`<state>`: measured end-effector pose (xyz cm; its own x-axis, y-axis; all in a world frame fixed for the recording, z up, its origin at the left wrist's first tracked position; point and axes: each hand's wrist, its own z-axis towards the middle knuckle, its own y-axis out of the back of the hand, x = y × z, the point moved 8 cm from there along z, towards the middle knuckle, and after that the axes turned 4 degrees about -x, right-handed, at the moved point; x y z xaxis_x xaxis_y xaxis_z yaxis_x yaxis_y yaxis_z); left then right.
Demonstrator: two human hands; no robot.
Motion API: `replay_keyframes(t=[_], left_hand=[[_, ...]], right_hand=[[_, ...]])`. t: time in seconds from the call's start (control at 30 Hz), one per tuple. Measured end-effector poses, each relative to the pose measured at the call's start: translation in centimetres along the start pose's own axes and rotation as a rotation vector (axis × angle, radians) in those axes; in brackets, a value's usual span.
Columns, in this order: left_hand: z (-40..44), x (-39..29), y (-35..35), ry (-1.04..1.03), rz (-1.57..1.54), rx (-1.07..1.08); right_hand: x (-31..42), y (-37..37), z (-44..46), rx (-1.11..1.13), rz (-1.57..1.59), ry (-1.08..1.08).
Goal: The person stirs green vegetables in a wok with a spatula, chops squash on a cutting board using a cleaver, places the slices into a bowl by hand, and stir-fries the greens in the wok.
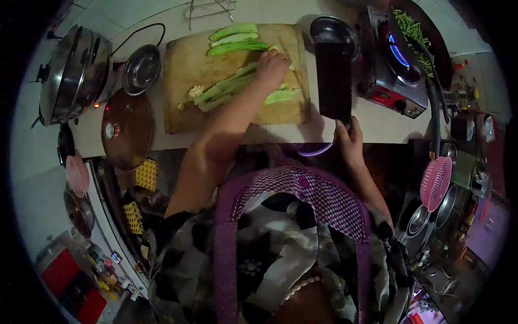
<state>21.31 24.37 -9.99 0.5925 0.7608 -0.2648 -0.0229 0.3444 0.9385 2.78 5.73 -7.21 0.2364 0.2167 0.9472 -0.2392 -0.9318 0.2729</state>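
Observation:
My right hand [349, 141] grips the handle of a wide, dark cleaver [333, 81], its blade held out past the right side of the wooden cutting board [181, 59]. Over the board, my left hand [272, 67] has its fingers closed on a strip of green vegetable, of which little shows. Long pale-green vegetable strips [226, 90] lie under and beside that hand. Thicker green lengths [236, 39] rest side by side along the far edge. A small heap of chopped pale bits [196, 92], like garlic, sits at the left.
On the right, a gas stove [396, 89] burns with a blue flame beside a wok [431, 32] holding green beans. A metal bowl [330, 28] stands behind the cleaver. To the left are another bowl [142, 70], a glass lid [128, 129] and a large steel pot [73, 75].

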Motion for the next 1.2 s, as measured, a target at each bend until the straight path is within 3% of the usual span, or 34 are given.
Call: replay_keyframes(t=[0.03, 0.07, 0.17, 0.27, 0.37, 0.47, 0.57, 0.67, 0.87, 1.1, 1.2], left_hand=[[0.6, -0.1, -0.8, -0.022, 0.046, 0.118], [0.6, 0.0, -0.8, -0.048, -0.065, -0.059], [0.5, 0.5, -2.3, -0.042, -0.169, -0.071], [-0.6, -0.5, -1.7, -0.135, -0.349, -0.020], [-1.2, 0.8, -2.1, -0.078, -0.353, -0.037], [-1.5, 0.4, -1.4, -0.128, -0.347, -0.101], [-2.0, 0.6, -0.3, -0.076, -0.471, -0.290], [-2.5, 1.5, 1.1, 0.012, -0.452, -0.336], [-2.8, 0.7, 0.6, -0.045, -0.309, -0.330], [-2.6, 0.7, 0.1, 0.007, -0.332, -0.290], [-3.2, 0.3, 1.4, -0.030, -0.274, -0.327]], right_hand=[[0.0, 0.0, 0.0, -0.001, -0.012, -0.005], [0.0, 0.0, 0.0, -0.004, -0.023, -0.010], [0.4, -0.3, 0.5, 0.028, 0.005, -0.027], [0.9, 0.1, 1.4, 0.047, -0.185, -0.074], [1.2, 0.1, 2.2, 0.063, -0.244, -0.092], [1.9, -0.1, 2.9, 0.079, -0.289, -0.060], [2.3, 0.0, 4.1, 0.134, -0.514, 0.136], [4.5, -0.3, 4.4, 0.175, -0.779, 0.301], [5.8, -0.8, 5.9, 0.338, -0.913, 0.375], [6.1, 0.1, 7.7, 0.487, -0.880, 0.428], [6.8, -0.4, 7.6, 0.564, -0.878, 0.333]])
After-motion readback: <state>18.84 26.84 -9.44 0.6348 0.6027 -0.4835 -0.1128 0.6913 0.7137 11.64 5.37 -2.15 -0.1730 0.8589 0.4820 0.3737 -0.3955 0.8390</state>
